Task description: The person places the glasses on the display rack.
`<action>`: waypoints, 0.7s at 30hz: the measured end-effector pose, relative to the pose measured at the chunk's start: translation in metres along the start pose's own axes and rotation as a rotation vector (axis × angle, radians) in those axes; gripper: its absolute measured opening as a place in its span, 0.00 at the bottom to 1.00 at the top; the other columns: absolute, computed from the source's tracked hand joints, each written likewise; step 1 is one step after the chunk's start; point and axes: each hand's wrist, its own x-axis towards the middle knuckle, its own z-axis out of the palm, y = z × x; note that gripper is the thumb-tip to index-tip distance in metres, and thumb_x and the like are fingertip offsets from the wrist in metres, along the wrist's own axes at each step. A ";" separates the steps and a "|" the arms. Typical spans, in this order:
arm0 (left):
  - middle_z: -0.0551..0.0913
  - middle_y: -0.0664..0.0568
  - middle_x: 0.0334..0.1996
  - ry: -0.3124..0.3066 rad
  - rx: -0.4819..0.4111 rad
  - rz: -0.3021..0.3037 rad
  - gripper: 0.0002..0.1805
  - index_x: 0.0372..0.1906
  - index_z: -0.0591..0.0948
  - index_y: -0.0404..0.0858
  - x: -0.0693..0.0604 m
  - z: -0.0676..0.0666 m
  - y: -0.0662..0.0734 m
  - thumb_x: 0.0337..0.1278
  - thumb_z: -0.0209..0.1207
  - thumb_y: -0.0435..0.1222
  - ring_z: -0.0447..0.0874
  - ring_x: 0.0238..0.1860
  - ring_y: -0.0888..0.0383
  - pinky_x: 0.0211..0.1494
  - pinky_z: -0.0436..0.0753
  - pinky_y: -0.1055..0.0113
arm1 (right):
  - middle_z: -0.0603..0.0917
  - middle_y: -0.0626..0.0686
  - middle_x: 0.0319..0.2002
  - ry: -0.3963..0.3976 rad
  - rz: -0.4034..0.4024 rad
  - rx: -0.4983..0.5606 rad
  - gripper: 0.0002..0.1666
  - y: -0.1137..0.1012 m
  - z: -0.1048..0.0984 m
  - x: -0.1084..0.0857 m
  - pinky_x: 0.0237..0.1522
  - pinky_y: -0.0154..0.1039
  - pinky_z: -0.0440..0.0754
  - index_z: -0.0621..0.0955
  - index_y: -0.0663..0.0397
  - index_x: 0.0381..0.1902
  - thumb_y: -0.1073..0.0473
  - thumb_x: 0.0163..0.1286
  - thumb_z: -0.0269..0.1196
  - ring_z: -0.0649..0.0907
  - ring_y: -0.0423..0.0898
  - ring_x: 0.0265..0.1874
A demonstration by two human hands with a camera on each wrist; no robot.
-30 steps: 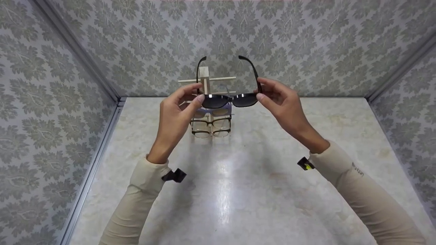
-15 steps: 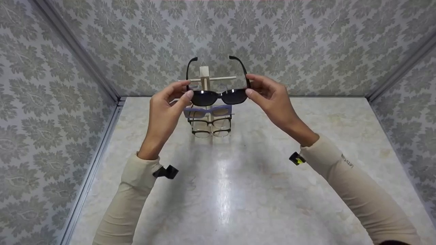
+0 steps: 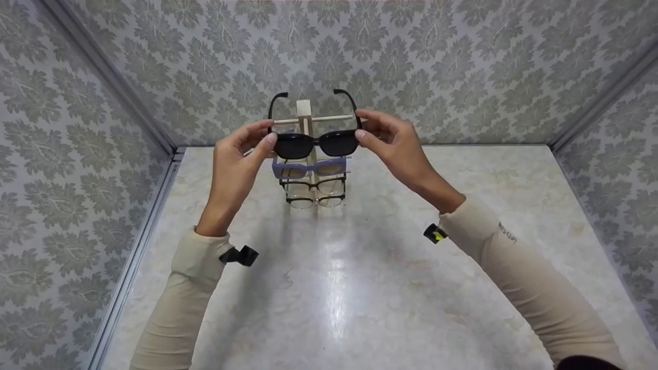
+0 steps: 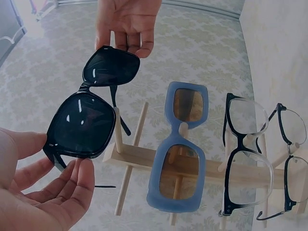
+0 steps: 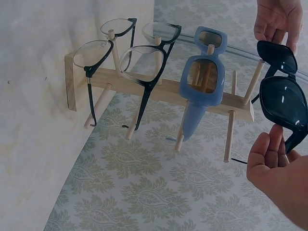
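Black sunglasses [image 3: 315, 145] with dark lenses are held up in front of the top of a wooden eyewear stand [image 3: 304, 109], temples open and pointing at the back wall. My left hand [image 3: 234, 164] pinches the frame at its left hinge between thumb and fingers. At the opposite hinge my right hand [image 3: 398, 149] pinches in the same way. In the left wrist view the sunglasses [image 4: 82, 122] are close to the stand's top peg [image 4: 118, 132]; whether they touch it I cannot tell.
Below hang blue-framed sunglasses [image 3: 309, 168] and two pairs of clear-lensed glasses, the upper [image 5: 144, 67] and the lower [image 5: 94, 57], all on the stand's pegs. The stand is on a marbled table [image 3: 385, 267]. Patterned walls [image 3: 329, 61] enclose the back and sides.
Both hands have moved left with the black sunglasses, bringing them from right of the stand to in front of its upper post. The blue sunglasses below are now more fully visible.
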 end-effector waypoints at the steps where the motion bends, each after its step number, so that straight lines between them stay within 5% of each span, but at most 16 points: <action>1: 0.89 0.41 0.52 0.000 -0.006 -0.003 0.18 0.66 0.85 0.29 0.001 -0.001 -0.001 0.79 0.66 0.31 0.92 0.45 0.55 0.52 0.91 0.64 | 0.87 0.59 0.51 -0.001 0.005 0.001 0.28 0.000 0.000 0.001 0.59 0.42 0.88 0.78 0.66 0.76 0.65 0.83 0.65 0.88 0.49 0.49; 21: 0.90 0.37 0.54 0.012 -0.055 -0.052 0.17 0.65 0.86 0.28 0.007 -0.007 -0.021 0.80 0.65 0.31 0.93 0.45 0.56 0.50 0.91 0.65 | 0.87 0.59 0.48 -0.036 0.054 0.000 0.28 0.011 0.011 0.006 0.59 0.42 0.88 0.77 0.66 0.77 0.62 0.84 0.65 0.89 0.49 0.47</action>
